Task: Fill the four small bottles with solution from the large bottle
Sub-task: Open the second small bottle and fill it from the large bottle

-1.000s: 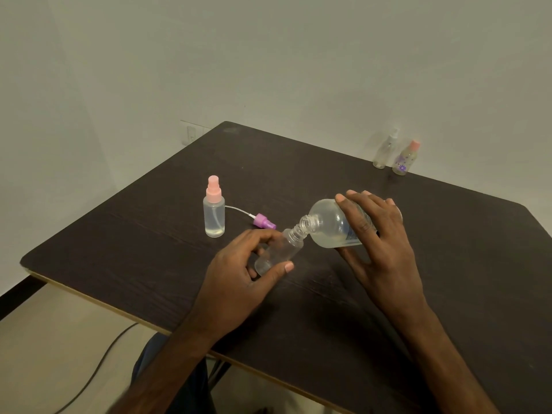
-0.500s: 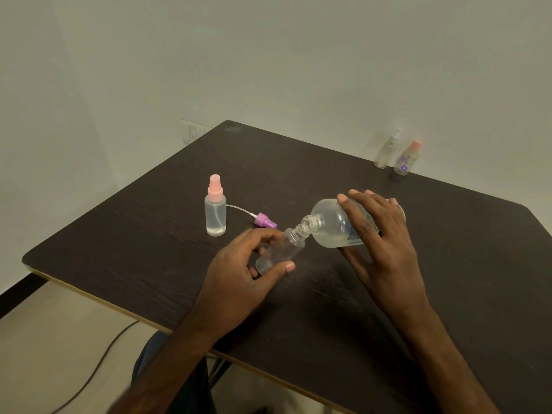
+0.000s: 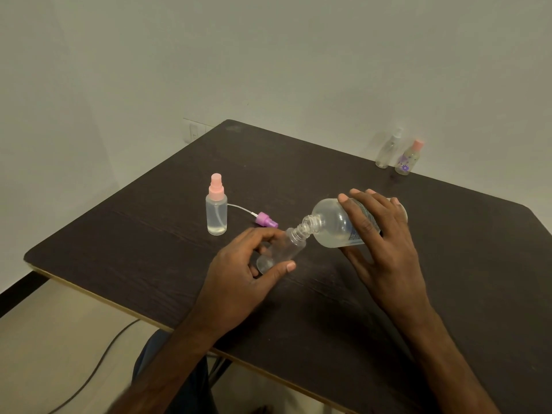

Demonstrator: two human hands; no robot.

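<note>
Clear small bottle [image 3: 286, 249] gripped in left hand [image 3: 239, 276], large bottle [image 3: 328, 225] gripped in right hand [image 3: 385, 255], mouth-to-mouth.

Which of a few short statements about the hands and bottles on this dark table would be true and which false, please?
1. The right hand tips the large clear labelled plastic bottle toward the small clear uncapped bottle. True.
2. The left hand lies flat on the dark wooden table. False: it grips the uncapped bottle.
3. The purple spray cap is screwed onto a bottle. False: it lies loose on the table.
4. The small flower-printed pink-capped bottle stands at the table's far edge. True.
</note>
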